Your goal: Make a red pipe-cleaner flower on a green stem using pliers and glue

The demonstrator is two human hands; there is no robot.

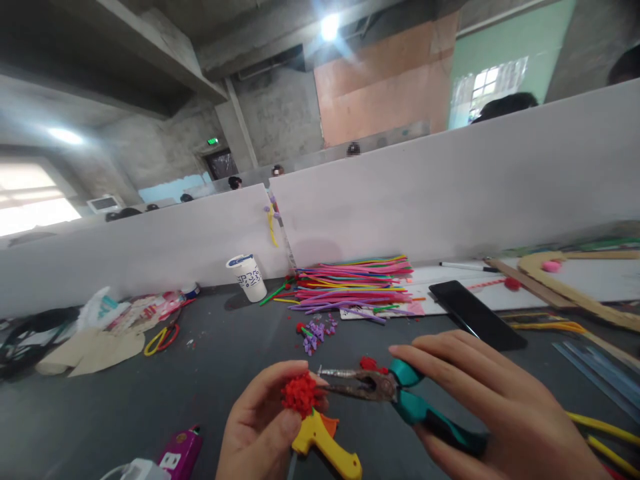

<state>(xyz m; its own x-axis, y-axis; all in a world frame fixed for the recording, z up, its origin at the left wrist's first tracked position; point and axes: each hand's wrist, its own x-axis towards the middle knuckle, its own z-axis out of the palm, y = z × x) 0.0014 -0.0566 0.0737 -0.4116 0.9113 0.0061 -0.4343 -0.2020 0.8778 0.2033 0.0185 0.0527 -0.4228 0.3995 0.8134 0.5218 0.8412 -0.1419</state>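
Note:
My left hand pinches a round red flower head made of small curled pieces between thumb and fingers. In my right hand are long-nose pliers with teal and black handles. Their jaws are parted, and the lower jaw's tip is at the flower's right side; whether it touches cannot be made out. Below the flower lies a yellow glue gun, partly hidden by my left hand. Small red pieces lie behind the pliers, and a purple cluster sits farther back.
Bundled colourful pipe cleaners lie before the white partition. A paper cup stands left of them; a black phone lies right. Scissors, a purple box and plastic packaging are at left.

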